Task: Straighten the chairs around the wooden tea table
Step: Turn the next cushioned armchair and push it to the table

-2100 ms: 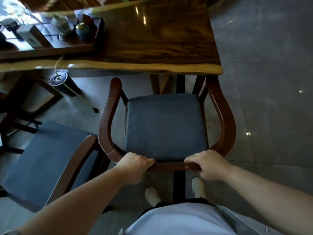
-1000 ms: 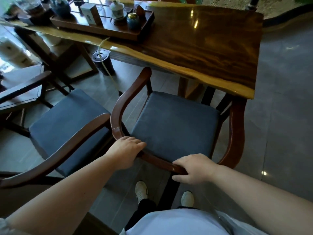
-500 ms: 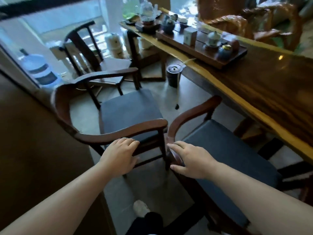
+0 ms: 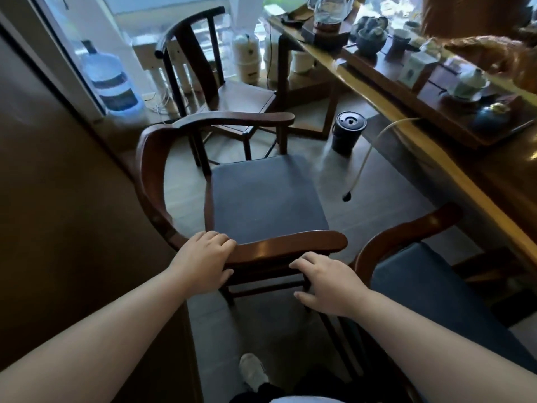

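A wooden armchair with a blue seat cushion stands in front of me, turned sideways, a gap away from the long wooden tea table on the right. My left hand lies curled over its near armrest. Just under that armrest's front end, by the support post, my right hand has fingers and thumb apart. A second blue-cushioned armchair sits at lower right, close to the table. A dark bare-seated chair stands behind.
A brown panel runs along the left, close to the armchair's curved back. A water bottle stands by the window. A black lidded can and a hanging tube are beside the table. A tea tray holds cups and pots.
I let go of the right chair's back and turned left. My left hand moved onto the middle armchair's armrest; my right hand came off the right chair to under that armrest.
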`<state>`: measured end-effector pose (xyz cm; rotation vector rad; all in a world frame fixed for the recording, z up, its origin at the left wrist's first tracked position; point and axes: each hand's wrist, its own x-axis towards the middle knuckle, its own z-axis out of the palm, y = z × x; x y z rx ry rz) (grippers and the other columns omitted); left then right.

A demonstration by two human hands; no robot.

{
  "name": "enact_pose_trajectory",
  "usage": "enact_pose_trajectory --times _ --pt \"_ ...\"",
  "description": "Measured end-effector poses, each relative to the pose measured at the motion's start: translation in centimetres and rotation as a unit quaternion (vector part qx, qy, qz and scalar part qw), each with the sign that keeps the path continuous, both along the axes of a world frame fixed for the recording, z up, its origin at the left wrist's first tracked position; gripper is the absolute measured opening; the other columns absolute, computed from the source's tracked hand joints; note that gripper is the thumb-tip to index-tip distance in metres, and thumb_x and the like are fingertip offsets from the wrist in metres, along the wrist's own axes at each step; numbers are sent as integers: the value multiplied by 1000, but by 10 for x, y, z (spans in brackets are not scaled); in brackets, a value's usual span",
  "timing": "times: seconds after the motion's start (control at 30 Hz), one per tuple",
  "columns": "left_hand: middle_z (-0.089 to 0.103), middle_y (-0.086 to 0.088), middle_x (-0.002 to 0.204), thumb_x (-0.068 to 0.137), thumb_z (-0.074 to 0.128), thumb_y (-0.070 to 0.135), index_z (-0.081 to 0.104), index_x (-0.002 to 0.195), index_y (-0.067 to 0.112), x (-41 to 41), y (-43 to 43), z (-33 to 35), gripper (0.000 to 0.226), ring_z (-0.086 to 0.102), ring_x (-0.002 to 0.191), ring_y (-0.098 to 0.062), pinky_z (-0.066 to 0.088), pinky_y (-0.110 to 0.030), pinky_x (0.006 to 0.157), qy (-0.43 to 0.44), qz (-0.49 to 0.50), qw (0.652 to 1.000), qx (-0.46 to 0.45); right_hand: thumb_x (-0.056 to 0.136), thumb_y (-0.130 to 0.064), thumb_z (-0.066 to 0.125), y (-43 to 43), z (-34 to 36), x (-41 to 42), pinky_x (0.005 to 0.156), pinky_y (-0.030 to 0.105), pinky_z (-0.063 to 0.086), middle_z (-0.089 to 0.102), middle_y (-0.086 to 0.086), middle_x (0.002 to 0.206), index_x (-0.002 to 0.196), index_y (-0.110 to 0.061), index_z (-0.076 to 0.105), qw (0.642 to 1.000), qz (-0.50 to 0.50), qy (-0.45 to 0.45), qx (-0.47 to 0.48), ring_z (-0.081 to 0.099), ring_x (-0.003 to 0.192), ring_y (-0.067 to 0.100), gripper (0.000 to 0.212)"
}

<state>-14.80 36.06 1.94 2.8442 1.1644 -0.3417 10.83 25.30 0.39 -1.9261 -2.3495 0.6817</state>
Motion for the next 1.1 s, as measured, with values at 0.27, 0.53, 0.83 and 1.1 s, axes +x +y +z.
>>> enact_pose_trajectory --times 0.27,0.53,0.83,1.1 --pt "53 -2 134 86 55 52 45 133 23 -17 51 1 56 43 127 -26 29 -46 111 127 -69 989 -5 82 -55 64 65 -32 5 92 39 48 49 0 136 138 -26 42 999 26 -6 -34 50 119 24 66" --pt "50 -6 138 88 55 48 46 132 22 -43 84 24 51 37 132 -30 22 -52 114 199 -44 979 -20 80 -59 66 137 -50 -25 94 39 47 50 0 134 136 -28 42 992 98 11 -75 50 119 24 68" --pt "43 -5 146 89 53 44 37 140 25 -82 141 25 56 27 140 -29 10 -53 117 256 -32 964 -55 79 -61 65 180 -69 -71 94 42 45 49 4 132 137 -27 40 983 139 -21 -121 50 118 28 72" --pt "37 -11 150 92 52 27 35 141 24 -115 193 -7 52 19 143 -34 2 -62 115 314 -70 946 -44 76 -73 59 194 -91 -116 93 43 45 54 4 125 133 -25 43 973 83 -18 -213 51 116 28 76"
